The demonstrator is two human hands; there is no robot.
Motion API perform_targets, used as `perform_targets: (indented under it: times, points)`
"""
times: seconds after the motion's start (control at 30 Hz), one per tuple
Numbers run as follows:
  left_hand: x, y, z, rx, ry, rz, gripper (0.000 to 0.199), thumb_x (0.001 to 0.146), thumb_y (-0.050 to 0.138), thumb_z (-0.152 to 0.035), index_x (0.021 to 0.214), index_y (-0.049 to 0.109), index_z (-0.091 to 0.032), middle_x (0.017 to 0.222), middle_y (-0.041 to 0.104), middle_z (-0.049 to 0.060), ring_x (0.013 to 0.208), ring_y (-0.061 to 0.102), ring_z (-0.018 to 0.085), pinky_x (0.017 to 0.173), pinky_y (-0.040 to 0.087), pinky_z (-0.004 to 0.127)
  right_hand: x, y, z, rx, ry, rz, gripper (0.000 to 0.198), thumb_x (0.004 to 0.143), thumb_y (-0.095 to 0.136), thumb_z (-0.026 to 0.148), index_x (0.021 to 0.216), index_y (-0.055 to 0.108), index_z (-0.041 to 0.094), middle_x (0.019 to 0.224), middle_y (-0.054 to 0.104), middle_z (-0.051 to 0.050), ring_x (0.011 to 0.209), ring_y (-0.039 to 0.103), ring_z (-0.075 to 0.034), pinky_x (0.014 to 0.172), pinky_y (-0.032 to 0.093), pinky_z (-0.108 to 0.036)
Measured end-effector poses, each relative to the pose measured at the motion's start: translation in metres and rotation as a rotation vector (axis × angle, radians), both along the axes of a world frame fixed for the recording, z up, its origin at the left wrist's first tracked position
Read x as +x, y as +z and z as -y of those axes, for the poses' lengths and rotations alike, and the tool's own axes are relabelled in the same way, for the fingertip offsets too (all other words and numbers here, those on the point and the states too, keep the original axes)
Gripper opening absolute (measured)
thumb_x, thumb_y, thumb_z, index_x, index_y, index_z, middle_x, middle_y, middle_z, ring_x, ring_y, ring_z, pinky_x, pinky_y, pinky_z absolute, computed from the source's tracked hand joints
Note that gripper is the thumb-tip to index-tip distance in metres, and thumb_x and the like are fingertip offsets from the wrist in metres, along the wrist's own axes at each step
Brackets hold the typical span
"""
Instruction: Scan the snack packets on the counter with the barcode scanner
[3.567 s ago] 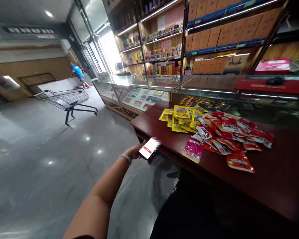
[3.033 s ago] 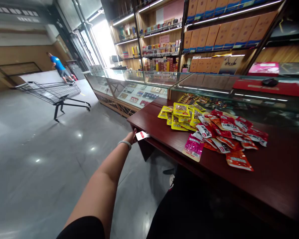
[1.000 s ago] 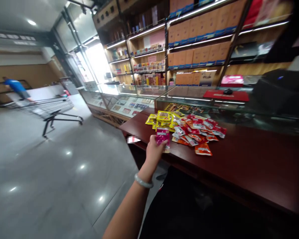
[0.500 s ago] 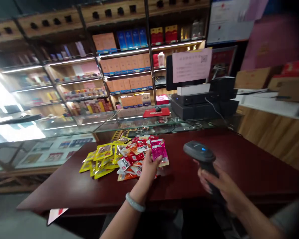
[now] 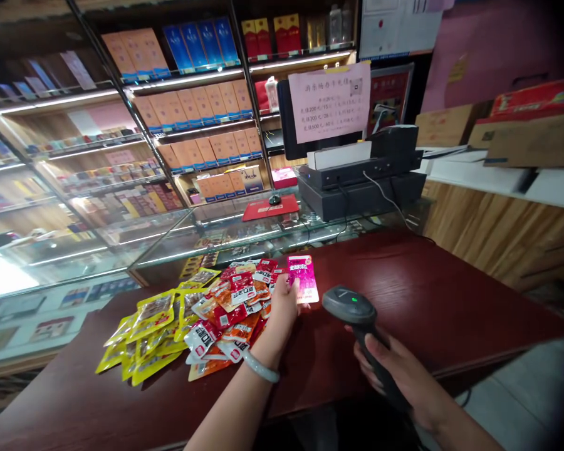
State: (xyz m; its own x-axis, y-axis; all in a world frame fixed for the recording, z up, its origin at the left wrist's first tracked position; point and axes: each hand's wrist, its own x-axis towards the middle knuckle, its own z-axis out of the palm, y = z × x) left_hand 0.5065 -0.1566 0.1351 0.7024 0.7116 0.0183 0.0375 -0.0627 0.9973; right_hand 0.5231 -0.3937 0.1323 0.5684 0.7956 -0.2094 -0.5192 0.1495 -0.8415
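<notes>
My left hand [image 5: 286, 302], with a pale bangle [image 5: 261, 367] on its wrist, grips a pink snack packet [image 5: 303, 279] by its left edge. In my right hand [image 5: 389, 363] is a dark barcode scanner [image 5: 352, 305], held by its handle. A green light shows on top of the scanner, and its head points toward the pink packet, a short gap apart. Left of my left hand lies a heap of red, white and orange snack packets [image 5: 237, 299]. Beyond it, farther left, are piled yellow snack packets [image 5: 153, 316].
The packets lie on a dark red table [image 5: 395, 269]. Behind it runs a glass display counter [image 5: 169, 241] with a mouse [image 5: 274, 199] on a red mat. A monitor bearing a pink paper sign [image 5: 329, 103] and a black cash drawer [image 5: 361, 199] stand there. Cardboard boxes [image 5: 533, 141] are stacked at right.
The view has turned right, so the heaps sit farther left. The scanner has come closer to the pink packet, and its light went from blue to green. The packet has tilted.
</notes>
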Motion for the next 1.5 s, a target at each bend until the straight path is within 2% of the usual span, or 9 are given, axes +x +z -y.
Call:
perform_targets:
  times: [0.27, 0.33, 0.47, 0.6, 0.7, 0.8, 1.0, 1.3, 1.5]
  points:
    - [0.062, -0.012, 0.009, 0.052, -0.214, -0.198, 0.024, 0.09, 0.054, -0.032, 0.11, 0.047, -0.02, 0.081, 0.067, 0.003, 0.055, 0.064, 0.015, 0.049, 0.047, 0.026, 0.027, 0.025, -0.006, 0.009, -0.045, -0.111, 0.042, 0.082, 0.068, 0.055, 0.107, 0.058, 0.022, 0.067, 0.042, 0.005, 0.05, 0.034, -0.006, 0.044, 0.027, -0.017]
    - [0.068, -0.001, 0.0, 0.296, -0.221, -0.291, 0.025, 0.089, 0.057, -0.029, 0.111, 0.052, -0.02, 0.093, 0.07, 0.007, 0.071, 0.068, 0.017, 0.064, 0.052, 0.03, 0.039, 0.036, -0.012, -0.007, -0.043, -0.068, 0.037, 0.083, 0.068, 0.054, 0.098, 0.058, 0.022, 0.068, 0.046, 0.003, 0.051, 0.037, -0.007, 0.044, 0.029, -0.018]
    - [0.053, 0.027, -0.042, 0.937, 0.001, -0.504, 0.029, 0.088, 0.06, -0.035, 0.112, 0.061, -0.021, 0.112, 0.067, 0.011, 0.107, 0.062, 0.024, 0.092, 0.045, 0.034, 0.061, 0.053, -0.031, -0.036, 0.035, 0.034, 0.034, 0.086, 0.065, 0.053, 0.086, 0.052, 0.021, 0.067, 0.046, 0.004, 0.051, 0.036, -0.006, 0.044, 0.03, -0.017]
    - [0.031, 0.031, -0.078, 1.118, 0.097, -0.961, 0.063, 0.078, 0.061, -0.064, 0.112, 0.064, -0.01, 0.114, 0.063, 0.023, 0.114, 0.055, 0.037, 0.094, 0.042, 0.045, 0.069, 0.053, -0.058, -0.066, 0.122, 0.079, 0.035, 0.087, 0.064, 0.053, 0.089, 0.048, 0.022, 0.066, 0.047, 0.006, 0.048, 0.036, -0.005, 0.043, 0.025, -0.016]
    - [0.025, 0.02, -0.085, 1.17, 0.023, -1.052, 0.077, 0.072, 0.058, -0.075, 0.111, 0.065, -0.009, 0.118, 0.061, 0.025, 0.117, 0.052, 0.039, 0.097, 0.04, 0.047, 0.067, 0.044, -0.074, -0.081, 0.147, 0.09, 0.038, 0.085, 0.064, 0.056, 0.093, 0.048, 0.022, 0.064, 0.047, 0.007, 0.047, 0.036, -0.005, 0.042, 0.024, -0.016]
    - [0.026, 0.012, -0.081, 1.177, -0.056, -0.998, 0.07, 0.071, 0.064, -0.071, 0.107, 0.064, -0.011, 0.117, 0.063, 0.023, 0.118, 0.053, 0.037, 0.098, 0.039, 0.044, 0.064, 0.038, -0.079, -0.08, 0.134, 0.07, 0.042, 0.083, 0.065, 0.059, 0.094, 0.047, 0.023, 0.062, 0.045, 0.008, 0.045, 0.035, -0.004, 0.041, 0.024, -0.015]
    - [0.036, 0.015, -0.066, 0.855, -0.094, -0.794, 0.045, 0.08, 0.068, -0.046, 0.11, 0.049, -0.018, 0.103, 0.07, 0.012, 0.095, 0.067, 0.026, 0.074, 0.043, 0.029, 0.071, 0.031, -0.068, -0.043, 0.094, 0.012, 0.046, 0.081, 0.065, 0.062, 0.101, 0.049, 0.023, 0.061, 0.043, 0.008, 0.044, 0.033, -0.004, 0.04, 0.022, -0.015]
    - [0.046, 0.007, -0.052, 0.805, -0.116, -0.602, 0.034, 0.081, 0.065, -0.032, 0.108, 0.048, -0.018, 0.098, 0.07, 0.01, 0.091, 0.067, 0.024, 0.069, 0.04, 0.027, 0.075, 0.038, -0.061, -0.031, 0.026, 0.083, 0.046, 0.082, 0.064, 0.061, 0.102, 0.051, 0.022, 0.06, 0.041, 0.009, 0.043, 0.031, -0.003, 0.04, 0.021, -0.016]
    - [0.068, 0.011, -0.035, 0.729, -0.176, -0.49, 0.038, 0.081, 0.068, -0.038, 0.111, 0.052, -0.02, 0.102, 0.07, 0.007, 0.091, 0.065, 0.02, 0.074, 0.044, 0.027, 0.078, 0.04, -0.063, -0.027, 0.033, 0.085, 0.042, 0.084, 0.063, 0.06, 0.099, 0.05, 0.022, 0.06, 0.041, 0.009, 0.043, 0.032, -0.003, 0.04, 0.021, -0.015]
